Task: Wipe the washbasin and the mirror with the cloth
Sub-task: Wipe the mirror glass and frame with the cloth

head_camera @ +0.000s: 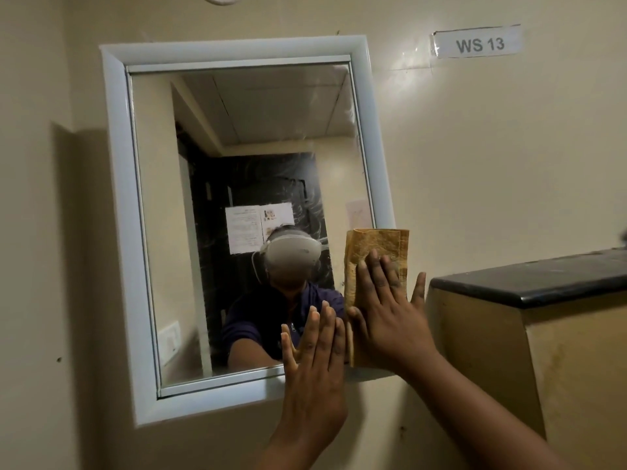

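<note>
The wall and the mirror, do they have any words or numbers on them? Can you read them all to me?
"WS 13" stands on the white label taped to the wall, up and right of the mirror.
The papers reflected in the mirror carry print and small pictures, too small and blurred to read.
The cloth under the right hand shows no writing.

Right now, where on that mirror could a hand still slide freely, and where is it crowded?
Free: the mirror glass above the hands, bordered by the white frame at top and left. Crowded: the lower right corner, where the right hand presses the cloth flat and the left hand rests open beside it. The black ledge hems the right.
</note>
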